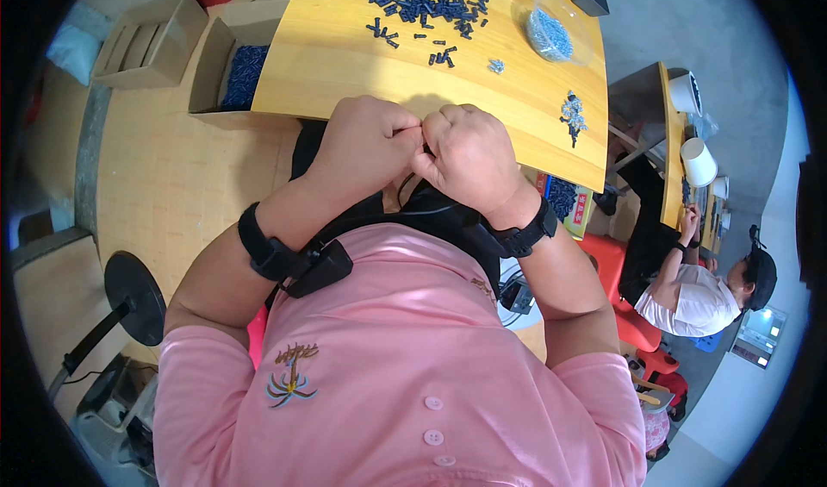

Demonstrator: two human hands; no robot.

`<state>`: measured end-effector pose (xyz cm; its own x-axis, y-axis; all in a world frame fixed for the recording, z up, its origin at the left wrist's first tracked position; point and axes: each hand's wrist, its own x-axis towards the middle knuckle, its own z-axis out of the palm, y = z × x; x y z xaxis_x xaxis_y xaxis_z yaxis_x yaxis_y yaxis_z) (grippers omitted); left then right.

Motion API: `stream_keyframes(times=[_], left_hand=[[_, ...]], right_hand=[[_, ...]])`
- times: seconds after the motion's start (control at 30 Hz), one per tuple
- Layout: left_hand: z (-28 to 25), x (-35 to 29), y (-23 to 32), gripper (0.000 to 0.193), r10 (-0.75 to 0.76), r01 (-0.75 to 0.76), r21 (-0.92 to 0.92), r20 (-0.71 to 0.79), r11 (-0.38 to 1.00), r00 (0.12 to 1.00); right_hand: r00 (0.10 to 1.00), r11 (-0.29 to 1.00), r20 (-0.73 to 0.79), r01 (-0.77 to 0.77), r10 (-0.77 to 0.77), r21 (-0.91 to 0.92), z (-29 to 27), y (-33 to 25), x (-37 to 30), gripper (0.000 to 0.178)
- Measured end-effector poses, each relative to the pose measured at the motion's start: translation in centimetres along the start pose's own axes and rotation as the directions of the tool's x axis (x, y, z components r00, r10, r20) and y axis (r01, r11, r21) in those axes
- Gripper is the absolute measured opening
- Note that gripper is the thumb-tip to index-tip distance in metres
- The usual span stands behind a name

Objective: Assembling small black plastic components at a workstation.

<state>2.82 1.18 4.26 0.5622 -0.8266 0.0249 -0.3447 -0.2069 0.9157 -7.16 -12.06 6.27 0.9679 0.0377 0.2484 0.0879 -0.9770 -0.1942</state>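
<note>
a small dark piece (427, 149), mostly hidden, is held where the left hand (366, 142) and right hand (469, 155) meet, at the near edge of the surface (336, 73). its full shape cannot be made out.

wooden table (345, 78) | tan floor (172, 185), left | grey floor (689, 17) | pale wall (778, 172), far right

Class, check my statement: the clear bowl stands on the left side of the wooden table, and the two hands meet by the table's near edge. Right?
Not quite: the head view shows the clear bowl on the right side of the wooden table. The left hand and right hand do meet by its near edge.
</note>
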Motion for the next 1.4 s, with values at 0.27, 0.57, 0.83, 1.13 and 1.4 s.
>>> stream_keyframes(times=[0.27,0.57,0.83,1.13,1.4], left_hand=[[-2.0,-0.2,-1.7,0.018,-0.236,0.221,-0.39,0.011,0.894,0.972],[-4.5,-1.2,-4.3,0.021,-0.281,0.165,-0.513,-0.156,0.842,0.947],[-2.9,-1.6,-4.9,0.02,-0.412,0.391,-0.639,0.125,0.663,0.903],[0.3,-2.4,-5.7,0.019,-0.499,0.668,-0.568,0.449,0.481,0.741],[1.8,-2.2,-5.6,0.018,-0.503,0.628,-0.666,0.412,0.404,0.76]], right_hand=[[0.994,0.973,-0.03,-0.097,0.105,0.21,0.1,0.7,0.6,0.021],[0.967,0.935,0.061,-0.256,0.249,0.245,1.9,1.3,-1.1,0.018],[0.974,0.932,-0.008,-0.214,0.226,0.294,2.5,1.1,-0.9,0.02],[0.995,0.901,-0.005,-0.092,0.104,0.423,3.3,-1.0,-1.2,0.023],[0.986,0.936,-0.01,-0.157,0.168,0.316,4.2,-1.1,-1.5,0.015]])
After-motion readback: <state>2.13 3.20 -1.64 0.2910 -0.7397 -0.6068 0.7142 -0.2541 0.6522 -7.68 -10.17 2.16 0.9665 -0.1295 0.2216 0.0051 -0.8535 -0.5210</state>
